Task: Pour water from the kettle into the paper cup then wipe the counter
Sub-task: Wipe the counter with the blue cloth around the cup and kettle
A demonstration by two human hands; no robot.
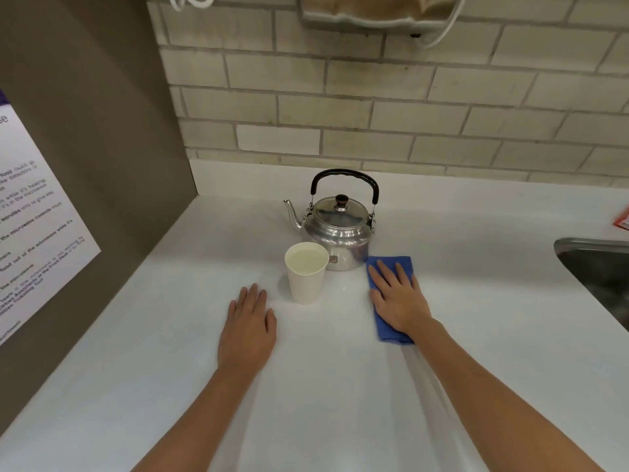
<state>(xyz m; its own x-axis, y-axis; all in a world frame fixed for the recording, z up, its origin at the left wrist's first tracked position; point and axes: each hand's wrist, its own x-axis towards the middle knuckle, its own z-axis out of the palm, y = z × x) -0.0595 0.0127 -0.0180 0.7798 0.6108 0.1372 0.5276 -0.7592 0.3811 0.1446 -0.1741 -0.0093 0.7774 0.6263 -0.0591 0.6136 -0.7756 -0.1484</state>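
On the white counter (476, 301), my right hand (398, 301) lies flat, fingers spread, pressing the blue cloth (391, 321); nothing gripped. My left hand (248, 328) rests palm-down, empty, left of the paper cup (306, 274), which is full. Kettle (337, 229) stands upright just behind cup and cloth, spout left. Sink (599, 267) sits far right.
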